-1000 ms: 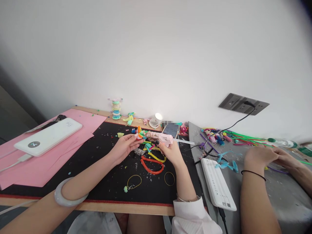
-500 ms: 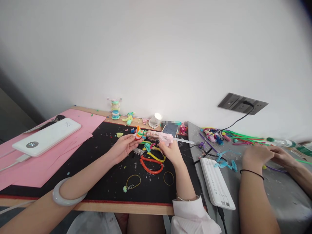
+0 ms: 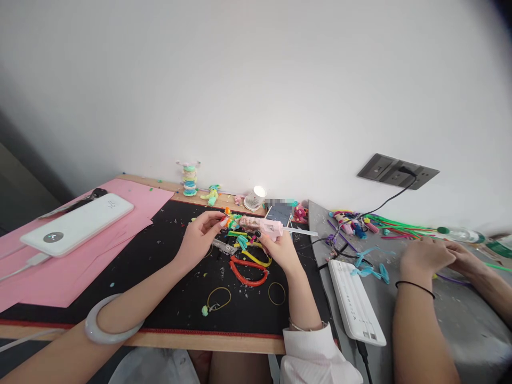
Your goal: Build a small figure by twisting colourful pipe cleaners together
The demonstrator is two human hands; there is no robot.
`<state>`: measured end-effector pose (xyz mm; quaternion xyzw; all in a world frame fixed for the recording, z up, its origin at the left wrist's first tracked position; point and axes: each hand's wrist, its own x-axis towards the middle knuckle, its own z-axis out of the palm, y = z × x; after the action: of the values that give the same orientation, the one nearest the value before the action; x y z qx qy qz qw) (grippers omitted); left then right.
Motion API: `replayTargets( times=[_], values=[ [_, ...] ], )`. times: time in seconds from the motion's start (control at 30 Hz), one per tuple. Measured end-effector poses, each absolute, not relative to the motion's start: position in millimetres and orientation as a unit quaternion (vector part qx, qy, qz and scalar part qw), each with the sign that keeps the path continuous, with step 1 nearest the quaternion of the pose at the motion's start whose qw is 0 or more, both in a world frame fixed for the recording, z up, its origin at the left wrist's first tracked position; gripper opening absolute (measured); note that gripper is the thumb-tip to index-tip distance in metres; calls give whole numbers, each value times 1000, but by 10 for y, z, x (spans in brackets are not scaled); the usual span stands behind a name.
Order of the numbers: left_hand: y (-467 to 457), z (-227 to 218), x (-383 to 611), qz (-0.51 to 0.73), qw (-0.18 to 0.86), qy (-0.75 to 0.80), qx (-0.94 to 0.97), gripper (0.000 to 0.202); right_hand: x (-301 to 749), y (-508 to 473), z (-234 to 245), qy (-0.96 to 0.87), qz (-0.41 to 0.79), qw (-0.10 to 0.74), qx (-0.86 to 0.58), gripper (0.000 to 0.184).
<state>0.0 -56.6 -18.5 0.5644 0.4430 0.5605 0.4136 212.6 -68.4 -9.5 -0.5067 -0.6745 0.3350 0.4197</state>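
My right hand is wrapped round a pink glue gun, whose clear glue stick sticks out to the right. The gun's nozzle end points left, at a small orange and green fuzzy pipe-cleaner piece. My left hand pinches that piece between thumb and fingers. Whether nozzle and piece touch, I cannot tell. Below the gun lie scissors with red and yellow handles, their blades partly under my left hand's side. Two yellow elastic bands rest on the black mat.
Pink sheets with a white power bank cover the left side. At the back stand a paper cup and a stacked pastel figure. Another power bank lies at right, near a co-worker's hands and green pipe cleaners.
My left hand has turned and its fingers have curled more, now higher round the pipe-cleaner piece. More of the scissor blades shows. The glue gun has barely moved.
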Motion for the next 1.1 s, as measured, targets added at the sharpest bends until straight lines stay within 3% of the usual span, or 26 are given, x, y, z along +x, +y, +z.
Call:
replayTargets(
  times=[0.3,0.7,0.97,1.1],
  values=[
    [-571,-191,-1,565,376,458,574,25,2127,-677,-142,-678,342,401,-512,18],
    [-555,-208,5,577,404,425,569,24,2147,-675,-106,-682,333,408,-508,20],
    [-483,-258,-12,631,536,381,411,32,2135,-688,-114,-668,389,399,-494,19],
    [-456,-269,-35,635,564,378,369,30,2145,-671,-99,-655,329,448,-513,25]
  ],
)
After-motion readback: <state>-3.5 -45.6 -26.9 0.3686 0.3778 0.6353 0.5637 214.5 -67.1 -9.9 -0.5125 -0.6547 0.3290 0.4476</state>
